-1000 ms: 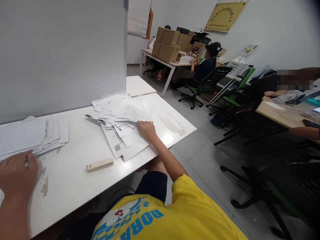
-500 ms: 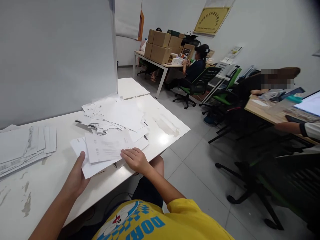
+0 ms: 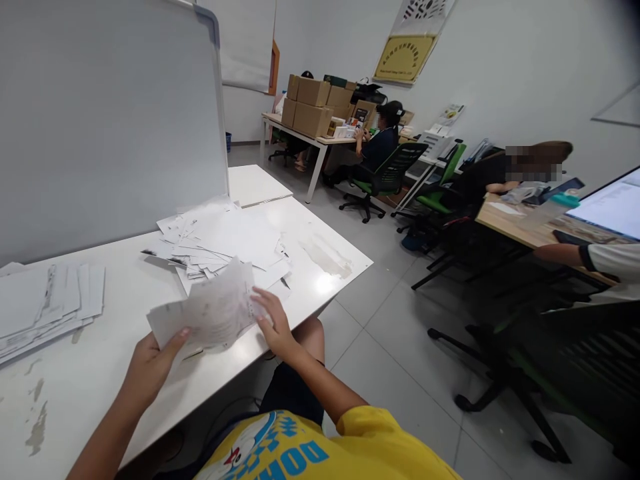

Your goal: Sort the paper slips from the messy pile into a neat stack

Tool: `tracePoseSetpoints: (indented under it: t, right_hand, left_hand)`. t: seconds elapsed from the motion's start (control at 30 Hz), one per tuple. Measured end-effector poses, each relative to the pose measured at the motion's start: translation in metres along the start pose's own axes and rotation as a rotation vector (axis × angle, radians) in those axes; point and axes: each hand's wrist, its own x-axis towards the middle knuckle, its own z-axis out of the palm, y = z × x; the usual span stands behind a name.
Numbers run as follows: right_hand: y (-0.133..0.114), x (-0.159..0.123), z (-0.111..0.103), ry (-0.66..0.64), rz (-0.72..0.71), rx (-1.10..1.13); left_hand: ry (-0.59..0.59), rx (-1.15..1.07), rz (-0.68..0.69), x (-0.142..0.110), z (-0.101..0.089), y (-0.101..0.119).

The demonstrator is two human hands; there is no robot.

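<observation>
My left hand [image 3: 153, 363] is closed on the left edge of some thin white printed sheets [image 3: 213, 310], with its thumb on top. The upper sheet is curved and tilted up, and its faint print is blurred. At the right edge of the sheets is my right hand [image 3: 275, 327], its fingers and thumb apart and the fingertips at or against the paper. Just beyond lies a loose, messy pile of white papers [image 3: 240, 233] on the white table [image 3: 125, 287].
A neater stack of papers [image 3: 37, 307] lies at the left. A grey-white partition board [image 3: 110, 120] stands along the table's back. Cardboard boxes [image 3: 310, 119] sit on a far desk. Office chairs [image 3: 390, 170] and several seated people are to the right.
The upper sheet has lifted and bent upward between my hands, where it lay flatter before. My right hand's fingers have spread apart. The view has shifted slightly to the right.
</observation>
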Motion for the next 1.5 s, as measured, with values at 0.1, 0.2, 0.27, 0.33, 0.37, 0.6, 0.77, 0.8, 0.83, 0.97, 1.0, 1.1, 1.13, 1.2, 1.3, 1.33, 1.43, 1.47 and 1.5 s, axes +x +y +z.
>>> tracePoseSetpoints:
  t: [0.1, 0.2, 0.27, 0.33, 0.37, 0.6, 0.77, 0.8, 0.83, 0.97, 1.0, 1.1, 1.13, 1.2, 1.3, 1.33, 1.43, 1.47, 1.5]
  right_hand:
    - [0.006, 0.012, -0.006, 0.17, 0.28, 0.143]
    - [0.016, 0.023, -0.013, 0.192, 0.393, 0.366]
    - [0.02, 0.025, -0.016, 0.19, 0.392, 0.508]
    - [0.021, 0.022, -0.018, 0.195, 0.408, 0.598]
    - [0.02, 0.019, -0.018, 0.204, 0.423, 0.626]
    - [0.006, 0.002, -0.016, 0.21, 0.434, 0.645]
    - [0.013, -0.002, -0.027, 0.171, 0.459, 0.573]
    - [0.016, -0.002, -0.031, 0.143, 0.467, 0.543]
    - [0.018, -0.003, -0.036, 0.104, 0.473, 0.51]
    - [0.024, -0.004, -0.051, -0.095, 0.476, 0.44]
    - [0.024, -0.004, -0.053, -0.127, 0.476, 0.435]
    - [0.019, -0.003, -0.053, -0.113, 0.458, 0.412]
    - [0.017, -0.003, -0.051, -0.076, 0.445, 0.405]
    - [0.013, -0.002, -0.045, 0.013, 0.419, 0.395]
    - [0.012, -0.003, -0.034, 0.09, 0.415, 0.407]
    - [0.013, -0.003, -0.031, 0.096, 0.423, 0.418]
    - [0.017, -0.004, -0.024, 0.088, 0.457, 0.464]
    - [0.019, -0.004, -0.023, 0.087, 0.462, 0.477]
    - [0.02, -0.004, -0.023, 0.087, 0.463, 0.487]
  left_hand:
    - [-0.021, 0.02, 0.043, -0.006, 0.005, -0.008]
    - [0.021, 0.056, 0.068, -0.011, 0.016, -0.019]
    - [0.037, 0.055, 0.106, -0.014, 0.022, -0.03]
    - [0.047, 0.042, 0.161, -0.018, 0.027, -0.044]
    - [0.05, 0.042, 0.193, -0.02, 0.029, -0.051]
    - [-0.077, 0.245, 0.613, -0.035, 0.034, -0.057]
    - [-0.155, 0.419, 0.883, -0.035, 0.029, -0.052]
    - [-0.147, 0.442, 0.923, -0.035, 0.028, -0.055]
    - [-0.135, 0.459, 0.96, -0.034, 0.027, -0.059]
    - [-0.082, 0.484, 1.044, -0.031, 0.022, -0.067]
    - [-0.067, 0.484, 1.042, -0.031, 0.021, -0.067]
    - [0.002, 0.474, 1.006, -0.03, 0.019, -0.062]
    - [0.034, 0.461, 0.991, -0.03, 0.02, -0.06]
    - [0.105, 0.423, 0.96, -0.031, 0.023, -0.058]
    - [0.224, 0.373, 0.815, -0.035, 0.029, -0.06]
    - [0.261, 0.364, 0.728, -0.037, 0.031, -0.061]
    - [0.268, 0.337, 0.558, -0.038, 0.035, -0.065]
    - [0.24, 0.321, 0.566, -0.038, 0.035, -0.065]
    - [0.211, 0.306, 0.592, -0.036, 0.035, -0.064]
